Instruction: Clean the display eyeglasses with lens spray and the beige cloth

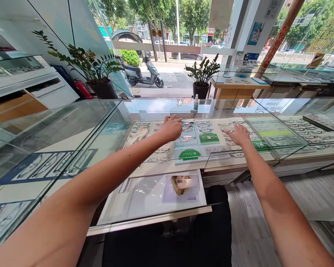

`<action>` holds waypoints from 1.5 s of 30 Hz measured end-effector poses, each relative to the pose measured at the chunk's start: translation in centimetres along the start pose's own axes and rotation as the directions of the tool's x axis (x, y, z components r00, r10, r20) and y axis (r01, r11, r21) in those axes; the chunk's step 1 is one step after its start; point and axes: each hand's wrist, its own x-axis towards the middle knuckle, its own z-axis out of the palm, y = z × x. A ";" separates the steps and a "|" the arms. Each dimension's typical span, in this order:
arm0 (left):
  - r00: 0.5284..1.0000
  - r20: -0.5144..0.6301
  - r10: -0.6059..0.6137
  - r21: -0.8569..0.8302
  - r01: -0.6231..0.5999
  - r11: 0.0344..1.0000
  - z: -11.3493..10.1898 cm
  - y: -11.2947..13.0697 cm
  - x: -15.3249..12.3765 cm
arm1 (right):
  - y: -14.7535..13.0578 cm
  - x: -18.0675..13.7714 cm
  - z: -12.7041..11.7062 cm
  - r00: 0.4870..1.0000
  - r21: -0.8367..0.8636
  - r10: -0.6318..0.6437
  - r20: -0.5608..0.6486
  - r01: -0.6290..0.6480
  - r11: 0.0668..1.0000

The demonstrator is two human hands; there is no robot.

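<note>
My left hand (171,128) is over the glass top of a display case, fingers loosely bent and a little apart, with no object visible in them. Close to its fingertips is a dark pair of glasses (187,123); whether they touch cannot be made out. Farther right, my right hand (240,134) has its fingers spread over the glass, above rows of eyeglass frames. Between the hands a green card (209,138) lies among the frames. A crumpled pale cloth (139,135) is left of my left hand.
A small spray bottle (196,102) stands toward the counter's far side. Below the near edge, an open drawer (147,193) holds a lilac leaflet (180,188). A dark framed panel (318,122) lies at right. Potted plants (202,74) stand beyond, with a parked scooter (146,73) outside.
</note>
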 end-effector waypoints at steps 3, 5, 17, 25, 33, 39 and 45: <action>0.998 0.063 0.003 0.040 -0.006 0.999 0.5 0.0 0.8 | -0.1 0.0 0.0 1.000 -0.005 0.007 0.016 -0.007 1.000; 0.995 0.103 0.016 0.075 -0.024 0.997 0.6 0.1 1.1 | -0.2 -0.1 -0.1 1.000 -0.011 0.012 0.029 -0.011 1.000; 0.990 0.138 -0.037 0.091 0.025 0.996 1.6 0.3 3.0 | -0.6 -0.5 -0.5 0.999 -0.024 0.019 0.031 -0.018 1.000; 0.991 0.109 -0.073 0.067 0.065 0.996 1.8 0.6 3.2 | -0.6 -0.4 -0.3 0.999 -0.017 0.025 0.028 -0.025 1.000; 0.997 0.052 -0.048 0.022 0.047 0.999 0.2 0.1 2.6 | -0.8 -0.7 -0.8 0.998 -0.071 0.021 0.052 -0.017 0.997; 0.998 0.012 -0.061 -0.049 0.062 0.997 0.5 -0.7 2.6 | -0.7 -0.7 -0.9 0.998 -0.047 0.030 0.052 -0.028 0.999; 0.997 0.034 -0.066 -0.060 0.068 0.996 0.5 -0.8 2.4 | -0.6 -0.5 -0.7 0.999 -0.031 0.027 0.041 -0.026 0.999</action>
